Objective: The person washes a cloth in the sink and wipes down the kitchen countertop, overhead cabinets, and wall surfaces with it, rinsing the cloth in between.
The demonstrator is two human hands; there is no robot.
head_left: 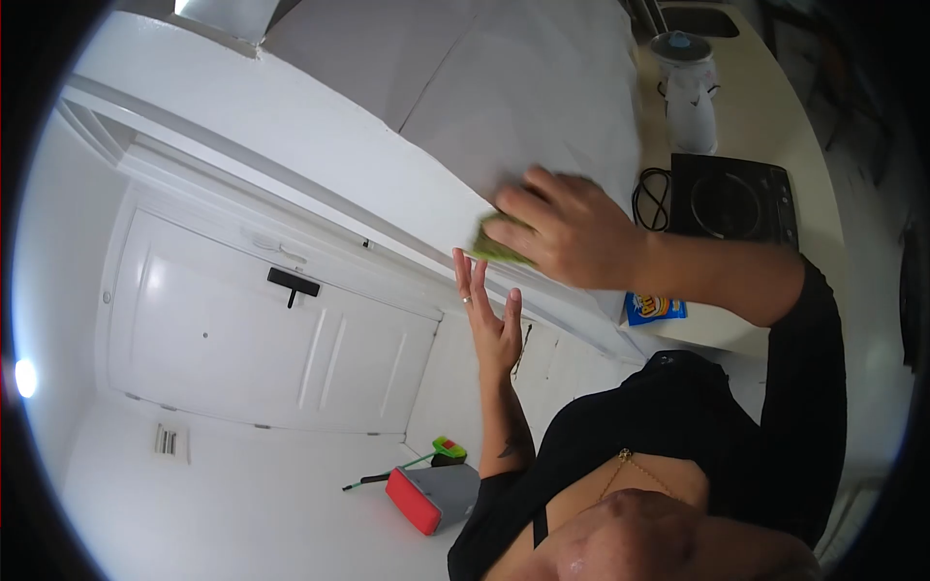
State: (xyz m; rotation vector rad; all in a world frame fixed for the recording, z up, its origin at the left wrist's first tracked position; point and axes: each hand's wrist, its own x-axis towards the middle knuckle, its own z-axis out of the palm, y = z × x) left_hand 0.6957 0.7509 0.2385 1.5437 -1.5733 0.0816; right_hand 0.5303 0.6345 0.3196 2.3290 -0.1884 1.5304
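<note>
My right hand (572, 232) is wrapped round a green sponge (501, 242), blurred by motion, and presses it at the edge of a large white panel (523, 107). Part of the sponge is hidden under the fingers. Just below and to the left, my left hand (496, 324) is raised with its fingers stretched out and holds nothing. A ring is on one of its fingers. Its fingertips are close to the white ledge (387, 184) that runs along the panel; whether they touch it I cannot tell.
A counter (765, 107) at right bears a black induction cooktop (727, 198) with its cord, a white bottle-like item (692, 121), a lidded pot (682, 48) and a blue packet (656, 309). A white door (232, 320) stands left; a grey-and-red bin (417, 499) with a broom lies below.
</note>
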